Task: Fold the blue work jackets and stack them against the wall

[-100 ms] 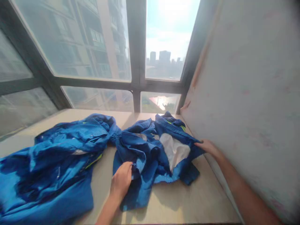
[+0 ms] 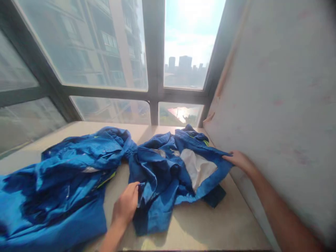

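Note:
A blue jacket (image 2: 162,175) with a whitish-grey patch and a bit of yellow-green trim lies crumpled and partly spread on a pale ledge. My left hand (image 2: 126,203) is closed on its near left edge, pinching a fold of the cloth. On the other side, my right hand (image 2: 240,161) grips the jacket's right edge beside the wall and holds it stretched outward. The fingertips of both hands are partly hidden by the fabric. One dark blue end of the jacket sticks out below the right side.
Another blue garment (image 2: 68,182) with yellow-green trim lies heaped at the left, touching the jacket at its far end. Grey-framed windows (image 2: 154,70) stand behind the pale ledge (image 2: 210,227). A stained white wall (image 2: 283,115) bounds the right side.
My left hand has moved left and slightly toward me, drawing the jacket's edge along. My right hand has moved a little right and up, pulling the right side of the jacket wider.

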### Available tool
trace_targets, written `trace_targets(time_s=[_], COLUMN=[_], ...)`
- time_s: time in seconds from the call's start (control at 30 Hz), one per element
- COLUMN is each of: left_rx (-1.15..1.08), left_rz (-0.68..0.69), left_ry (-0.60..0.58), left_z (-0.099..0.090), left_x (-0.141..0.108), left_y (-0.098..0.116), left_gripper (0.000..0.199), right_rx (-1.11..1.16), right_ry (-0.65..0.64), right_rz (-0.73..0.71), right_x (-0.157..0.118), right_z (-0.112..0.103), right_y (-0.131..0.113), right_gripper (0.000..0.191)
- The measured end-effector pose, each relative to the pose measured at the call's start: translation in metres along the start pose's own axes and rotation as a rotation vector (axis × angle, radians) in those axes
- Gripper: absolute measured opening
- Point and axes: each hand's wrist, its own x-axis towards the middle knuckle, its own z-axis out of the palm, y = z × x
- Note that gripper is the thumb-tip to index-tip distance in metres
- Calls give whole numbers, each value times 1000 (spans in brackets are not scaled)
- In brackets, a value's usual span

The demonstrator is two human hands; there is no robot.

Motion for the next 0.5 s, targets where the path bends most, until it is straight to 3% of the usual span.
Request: trace_targets(time_s=[0.07, 0.17, 0.27, 0.33, 0.4, 0.5], left_rx=[21, 66, 141, 152, 100, -55], left_rz=[-18, -2, 24, 68, 101, 118], left_ry=[45, 137, 211, 273, 332, 283], left_z=[-18, -41, -55, -56, -52, -35], left_x=[-5, -12, -18, -23, -31, -45], left_y=[-18, -39, -46, -37, -19, 17], left_gripper=[39, 36, 34, 33, 32, 29], right_rx=[-68, -99, -3, 92, 162, 232], right_ry=[27, 126, 139, 62, -52, -141], right_rz=[21, -106, -352, -516, -607, -615], right_x=[1, -9, -33, -53, -76, -108], right_z=[-21, -44, -36, -7, 36, 109], right_y=[-14, -64, -127, -161, -183, -189], right_gripper=[33, 43, 49, 55, 68, 70])
